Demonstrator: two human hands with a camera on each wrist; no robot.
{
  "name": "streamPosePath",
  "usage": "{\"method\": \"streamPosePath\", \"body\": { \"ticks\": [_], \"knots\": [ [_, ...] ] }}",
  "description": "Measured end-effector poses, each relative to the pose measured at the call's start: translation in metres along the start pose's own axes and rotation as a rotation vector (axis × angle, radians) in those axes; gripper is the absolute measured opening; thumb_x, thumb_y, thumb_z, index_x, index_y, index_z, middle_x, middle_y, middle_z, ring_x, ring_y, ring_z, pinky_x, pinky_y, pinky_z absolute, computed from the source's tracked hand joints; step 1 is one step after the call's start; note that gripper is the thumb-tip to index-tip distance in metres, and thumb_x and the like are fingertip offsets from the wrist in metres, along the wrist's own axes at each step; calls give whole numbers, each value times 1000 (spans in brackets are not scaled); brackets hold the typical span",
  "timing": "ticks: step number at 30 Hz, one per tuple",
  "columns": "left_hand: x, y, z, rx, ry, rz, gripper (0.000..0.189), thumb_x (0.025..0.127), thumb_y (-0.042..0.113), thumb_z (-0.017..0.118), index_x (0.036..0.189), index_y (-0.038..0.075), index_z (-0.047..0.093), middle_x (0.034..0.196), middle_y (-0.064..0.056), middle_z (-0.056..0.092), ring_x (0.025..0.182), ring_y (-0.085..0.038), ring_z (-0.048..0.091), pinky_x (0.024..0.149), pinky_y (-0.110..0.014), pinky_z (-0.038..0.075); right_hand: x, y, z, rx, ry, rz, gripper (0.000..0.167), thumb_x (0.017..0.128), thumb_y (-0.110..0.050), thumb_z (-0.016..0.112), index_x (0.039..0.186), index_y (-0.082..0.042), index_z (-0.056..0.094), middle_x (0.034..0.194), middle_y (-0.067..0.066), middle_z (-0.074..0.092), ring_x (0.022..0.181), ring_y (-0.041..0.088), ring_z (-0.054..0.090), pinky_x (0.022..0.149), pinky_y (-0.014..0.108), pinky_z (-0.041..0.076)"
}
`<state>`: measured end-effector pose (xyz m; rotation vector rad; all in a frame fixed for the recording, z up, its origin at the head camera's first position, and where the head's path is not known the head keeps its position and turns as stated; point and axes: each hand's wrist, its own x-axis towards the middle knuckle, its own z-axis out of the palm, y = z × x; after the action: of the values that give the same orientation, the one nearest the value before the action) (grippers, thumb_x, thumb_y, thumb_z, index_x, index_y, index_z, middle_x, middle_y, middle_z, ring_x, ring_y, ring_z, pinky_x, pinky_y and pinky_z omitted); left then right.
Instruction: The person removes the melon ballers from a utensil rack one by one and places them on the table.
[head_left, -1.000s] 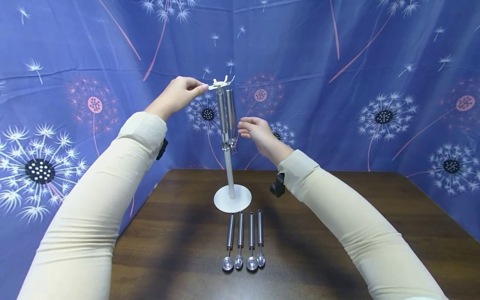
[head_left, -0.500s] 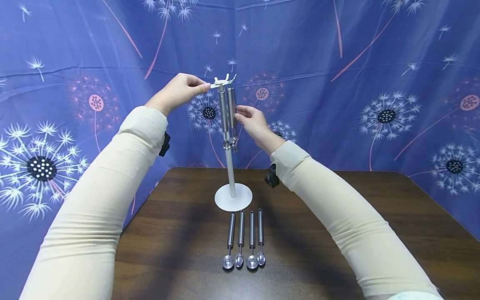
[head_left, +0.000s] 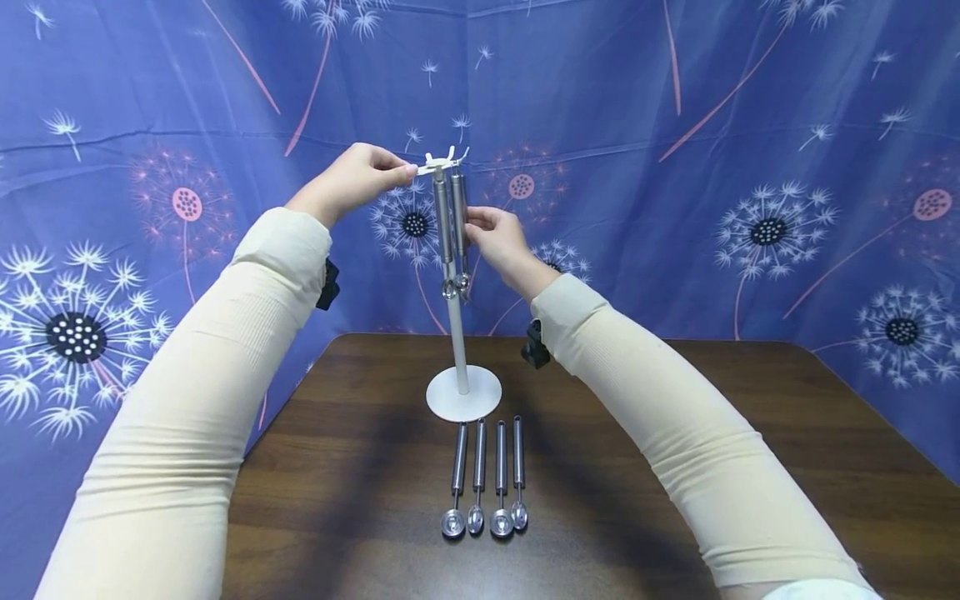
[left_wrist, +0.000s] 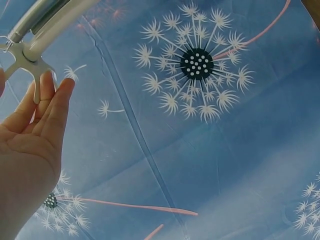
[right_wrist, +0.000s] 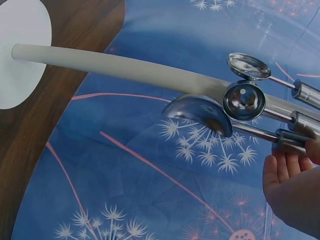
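A white stand (head_left: 456, 342) with a hooked top (head_left: 440, 163) rises from the back of the table. My left hand (head_left: 358, 179) pinches one hook arm (left_wrist: 36, 90) between thumb and fingers. Three metal scoops hang from the top in the right wrist view: one with an oval bowl (right_wrist: 247, 66), one with a round bowl (right_wrist: 244, 101) and one with a larger bowl (right_wrist: 192, 111). My right hand (head_left: 501, 242) pinches the larger-bowled scoop by its handle, thumb on one side and fingers behind. The thumb is partly cut off in the right wrist view.
Several metal scoops (head_left: 501, 462) lie in a row on the brown wooden table (head_left: 637, 417), handles toward the white round base (head_left: 442, 406). A blue dandelion-print cloth (head_left: 600, 208) hangs behind the table.
My right hand has moved left and slightly up, from beside the hanging scoops onto one scoop's handle. The left hand stays on the hook arm.
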<state>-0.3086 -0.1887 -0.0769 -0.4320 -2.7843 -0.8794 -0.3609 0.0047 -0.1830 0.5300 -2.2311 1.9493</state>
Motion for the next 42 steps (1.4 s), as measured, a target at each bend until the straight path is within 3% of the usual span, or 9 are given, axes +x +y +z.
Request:
{"method": "streamPosePath", "body": {
  "ticks": [8, 23, 32, 42],
  "knots": [
    [-1, 1, 0, -3, -6, 6, 52, 101, 38, 46, 134, -1, 55, 139, -20, 52, 133, -31, 45, 114, -46, 34, -1, -4, 1, 8, 39, -14, 31, 98, -4, 54, 129, -1, 58, 123, 13, 63, 109, 21, 61, 95, 24, 51],
    [-1, 0, -1, 18, -6, 15, 51, 102, 38, 45, 133, -1, 56, 139, -19, 52, 131, -30, 45, 114, -46, 34, 2, -14, -9, 25, 164, -45, 28, 94, -3, 61, 121, 1, 62, 112, 13, 65, 89, 11, 61, 86, 21, 54],
    [-2, 2, -2, 11, -14, 19, 51, 102, 39, 45, 134, -1, 55, 140, -20, 52, 132, -31, 45, 115, -46, 33, -3, -10, -23, 8, 187, -14, 28, 90, -5, 68, 117, 0, 63, 91, 1, 61, 80, 10, 59, 83, 25, 56],
    [-4, 0, -3, -22, -42, 25, 52, 102, 39, 44, 135, -1, 53, 141, -21, 51, 135, -33, 42, 116, -45, 31, -14, 0, -36, -49, 171, 26, 30, 89, -7, 70, 117, 0, 63, 92, 2, 60, 79, 10, 59, 80, 26, 56]
  ]
}}
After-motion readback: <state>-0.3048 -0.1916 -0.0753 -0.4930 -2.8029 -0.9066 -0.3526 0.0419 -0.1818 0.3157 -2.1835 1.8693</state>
